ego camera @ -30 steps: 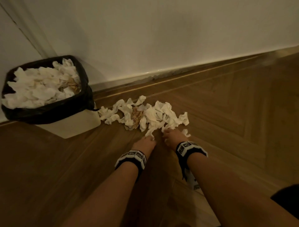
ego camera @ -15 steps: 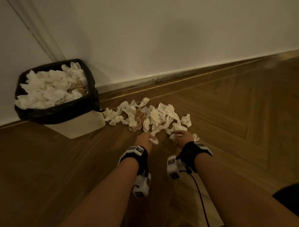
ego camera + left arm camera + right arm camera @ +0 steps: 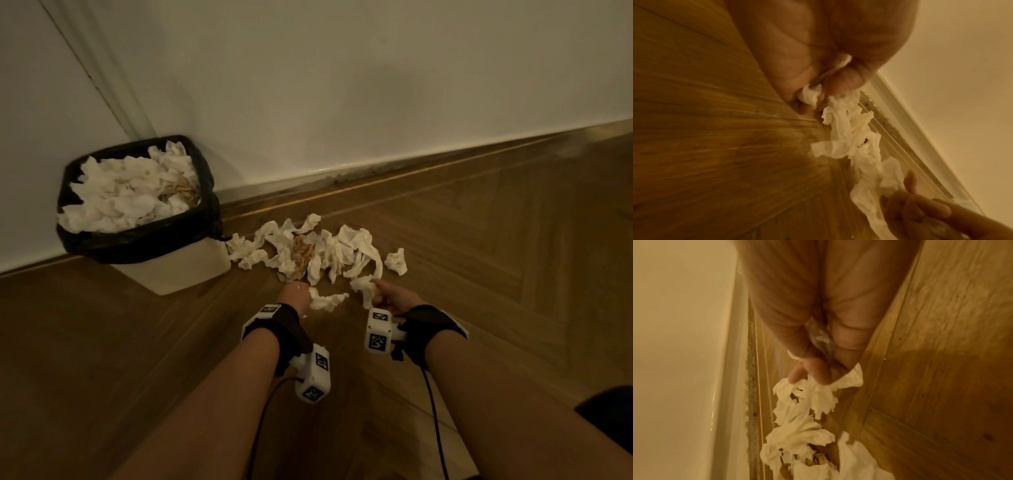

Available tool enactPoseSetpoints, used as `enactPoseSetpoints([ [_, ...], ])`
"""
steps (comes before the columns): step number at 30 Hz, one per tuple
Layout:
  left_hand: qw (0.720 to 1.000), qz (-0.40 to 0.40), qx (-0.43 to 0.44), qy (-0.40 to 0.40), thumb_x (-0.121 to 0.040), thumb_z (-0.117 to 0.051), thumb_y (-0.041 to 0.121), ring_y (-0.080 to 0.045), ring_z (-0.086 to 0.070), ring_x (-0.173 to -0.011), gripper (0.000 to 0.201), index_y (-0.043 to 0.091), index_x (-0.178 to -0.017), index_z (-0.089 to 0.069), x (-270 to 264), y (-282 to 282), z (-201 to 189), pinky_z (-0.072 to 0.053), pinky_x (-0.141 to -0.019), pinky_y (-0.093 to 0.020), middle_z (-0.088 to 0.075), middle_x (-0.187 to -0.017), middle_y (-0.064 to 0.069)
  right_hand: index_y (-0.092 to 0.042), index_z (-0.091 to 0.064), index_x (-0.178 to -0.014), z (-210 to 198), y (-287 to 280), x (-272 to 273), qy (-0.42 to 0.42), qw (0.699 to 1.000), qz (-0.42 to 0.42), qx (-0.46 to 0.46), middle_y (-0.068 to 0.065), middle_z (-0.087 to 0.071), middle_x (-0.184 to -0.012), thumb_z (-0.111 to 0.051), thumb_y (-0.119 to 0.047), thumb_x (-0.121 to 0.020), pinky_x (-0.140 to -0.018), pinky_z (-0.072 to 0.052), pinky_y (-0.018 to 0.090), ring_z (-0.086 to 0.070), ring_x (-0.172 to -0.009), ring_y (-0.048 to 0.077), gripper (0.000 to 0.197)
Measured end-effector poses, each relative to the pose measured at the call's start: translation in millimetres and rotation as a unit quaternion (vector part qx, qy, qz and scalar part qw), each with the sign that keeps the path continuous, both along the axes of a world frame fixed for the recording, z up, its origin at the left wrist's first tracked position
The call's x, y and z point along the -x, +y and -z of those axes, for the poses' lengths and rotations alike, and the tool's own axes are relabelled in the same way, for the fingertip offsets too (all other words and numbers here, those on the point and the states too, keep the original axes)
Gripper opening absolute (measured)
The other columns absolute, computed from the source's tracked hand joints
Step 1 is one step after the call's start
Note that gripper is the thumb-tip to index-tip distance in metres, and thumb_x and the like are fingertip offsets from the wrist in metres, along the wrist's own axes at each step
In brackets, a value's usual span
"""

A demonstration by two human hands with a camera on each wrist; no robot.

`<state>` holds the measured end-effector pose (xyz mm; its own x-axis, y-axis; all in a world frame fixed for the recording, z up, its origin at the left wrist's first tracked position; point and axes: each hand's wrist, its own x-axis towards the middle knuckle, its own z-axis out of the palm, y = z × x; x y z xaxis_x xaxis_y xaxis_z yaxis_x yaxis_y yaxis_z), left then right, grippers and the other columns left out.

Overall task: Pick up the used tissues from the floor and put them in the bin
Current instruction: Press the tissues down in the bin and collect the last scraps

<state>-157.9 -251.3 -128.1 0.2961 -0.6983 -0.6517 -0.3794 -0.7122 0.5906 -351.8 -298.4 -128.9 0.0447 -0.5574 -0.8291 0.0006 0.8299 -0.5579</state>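
Now your left hand (image 3: 297,297) pinches a crumpled white tissue (image 3: 325,300) that trails to its right, and your right hand (image 3: 394,298) grips another tissue strand (image 3: 364,289) hanging from its curled fingers. Both sit at the near edge of the tissue pile (image 3: 308,250) on the wooden floor (image 3: 513,257), right of the full bin (image 3: 178,267).

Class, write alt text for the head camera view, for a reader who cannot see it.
Left hand and right hand each pinch a crumpled white tissue at the near edge of a tissue pile on a wooden floor. To the left, a black-lined bin, heaped with tissues, stands against the wall.
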Motion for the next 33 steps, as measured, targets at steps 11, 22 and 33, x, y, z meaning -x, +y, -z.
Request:
enactPoseSetpoints([
  [11,0.999,-0.014,0.003,0.049,-0.090,-0.055,0.006,-0.027,-0.052,-0.117,0.045,0.010,-0.134,-0.046,-3.4,7.1,3.0,-0.047,-0.096,-0.034,-0.046,-0.137,-0.013,-0.003,-0.045,-0.134,-8.9,3.1,-5.2,-0.110,0.987,0.112,-0.022,0.013,-0.050,-0.068,-0.039,-0.003,-0.092,-0.035,-0.045,0.019,-0.054,-0.050,0.020,0.042],
  [22,0.984,-0.087,0.047,0.147,-0.096,-0.040,-0.001,-0.016,-0.056,-0.067,0.033,-0.002,-0.126,-0.052,-1.3,9.8,-9.2,-0.046,-0.045,-0.011,-0.062,-0.090,-0.016,-0.004,-0.040,-0.138,-16.5,5.1,-17.1,-0.160,0.984,0.062,-0.043,0.017,-0.042,-0.141,-0.030,0.004,-0.098,-0.040,-0.050,0.018,-0.064,-0.093,0.017,0.042],
  [33,0.990,-0.048,0.122,0.049,-0.096,-0.041,0.037,-0.031,-0.049,-0.119,0.045,0.006,-0.126,-0.053,-16.4,-1.6,-47.1,-0.040,-0.100,-0.038,-0.052,-0.130,-0.014,-0.011,-0.048,-0.084,-44.1,-6.1,-37.6,-0.179,0.977,0.118,0.011,-0.002,-0.030,-0.053,-0.028,-0.021,-0.096,-0.045,-0.020,0.021,-0.024,-0.043,0.010,0.025],
])
